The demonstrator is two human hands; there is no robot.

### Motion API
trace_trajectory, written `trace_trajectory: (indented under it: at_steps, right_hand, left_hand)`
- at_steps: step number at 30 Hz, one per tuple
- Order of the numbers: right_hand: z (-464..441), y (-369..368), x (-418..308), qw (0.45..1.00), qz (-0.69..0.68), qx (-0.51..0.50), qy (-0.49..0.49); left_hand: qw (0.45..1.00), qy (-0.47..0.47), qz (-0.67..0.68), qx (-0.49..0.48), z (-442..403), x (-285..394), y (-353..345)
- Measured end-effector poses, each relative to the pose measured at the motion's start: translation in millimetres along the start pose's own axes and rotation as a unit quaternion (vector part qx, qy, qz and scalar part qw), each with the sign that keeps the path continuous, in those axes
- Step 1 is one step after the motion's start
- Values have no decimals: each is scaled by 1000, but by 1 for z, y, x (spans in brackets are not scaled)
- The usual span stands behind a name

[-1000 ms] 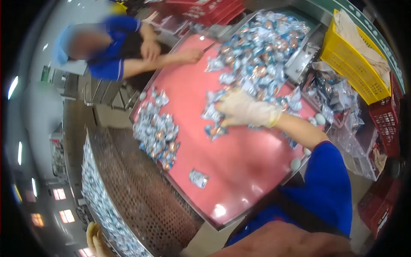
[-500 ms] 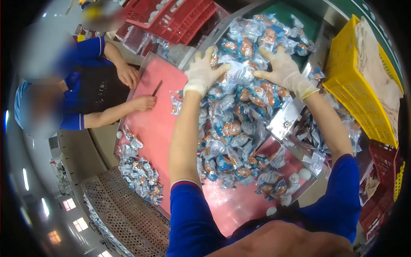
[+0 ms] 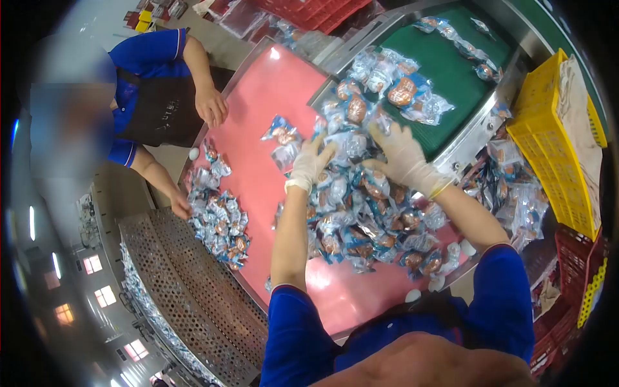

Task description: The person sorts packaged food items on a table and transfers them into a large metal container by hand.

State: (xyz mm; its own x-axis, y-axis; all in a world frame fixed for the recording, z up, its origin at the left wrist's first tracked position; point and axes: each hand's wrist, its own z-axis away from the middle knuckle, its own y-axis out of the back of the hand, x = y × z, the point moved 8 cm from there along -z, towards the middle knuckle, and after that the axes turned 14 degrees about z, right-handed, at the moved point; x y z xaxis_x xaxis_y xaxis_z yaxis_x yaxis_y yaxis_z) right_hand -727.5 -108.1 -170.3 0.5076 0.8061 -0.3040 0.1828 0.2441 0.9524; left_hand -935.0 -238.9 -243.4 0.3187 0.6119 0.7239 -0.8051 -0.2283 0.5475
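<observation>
A heap of clear-and-blue plastic packets [image 3: 348, 222] with brown egg-shaped pieces inside lies on the pink tabletop [image 3: 271, 77]. My left hand [image 3: 309, 162], in a pale glove, rests on the heap's left side with its fingers spread. On the right side, my gloved right hand [image 3: 403, 158] lies over the packets, also with fingers apart. Several packets sit between the two hands. Part of the heap runs onto the green conveyor belt [image 3: 445, 64], where a few packets [image 3: 461, 42] lie apart from it.
Across the table a co-worker's hand [image 3: 209, 106] hangs by the edge; the other [image 3: 181, 205] touches a smaller packet pile [image 3: 219, 216]. A perforated metal chute [image 3: 174, 277] stands at lower left. A yellow crate [image 3: 548, 148] holds cloth at right. Red crates [image 3: 316, 13] stand beyond.
Both my hands have drawn back toward me from the belt, and the heap's far part has come with them, baring more green belt. The co-worker's near hand has moved from a knife to the smaller pile.
</observation>
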Motion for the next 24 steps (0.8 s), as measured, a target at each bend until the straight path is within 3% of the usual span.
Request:
trace_trajectory:
  at_steps: [3, 4, 8, 11, 12, 14, 16, 17, 19, 21, 24]
  right_hand:
    - [18, -28, -51, 993, 54, -26, 104]
    - [24, -44, -62, 985, 17, -149, 85]
    - [59, -75, -117, 976, -20, -177, 126]
    - [78, -118, -149, 965, -97, -154, 191]
    - [78, -125, -155, 956, -157, -121, 218]
    - [77, -125, -151, 966, -125, -141, 176]
    - [73, -80, -144, 976, -111, -102, 154]
    - [83, -49, -140, 987, -78, -2, 141]
    - [119, -14, -139, 984, -69, 103, 126]
    - [168, 2, -178, 979, -42, 63, 189]
    - [262, -40, -237, 944, -3, -76, 320]
  left_hand:
    - [997, 36, -64, 33, 60, -29, 3]
    - [997, 41, -55, 43, 78, -37, 5]
    - [990, 97, -86, 51, 153, -66, 11]
    - [987, 88, -46, 124, 200, -119, 17]
    - [984, 43, -34, 169, 215, -126, 22]
    - [977, 6, -34, 209, 248, -136, 34]
    - [964, -21, -7, 263, 292, -136, 40]
    - [957, -14, -58, 285, 317, -137, 45]
    - [945, 65, -117, 299, 366, -155, 46]
    - [943, 69, 67, 318, 406, -210, 26]
    - [954, 72, -117, 266, 445, -226, -6]
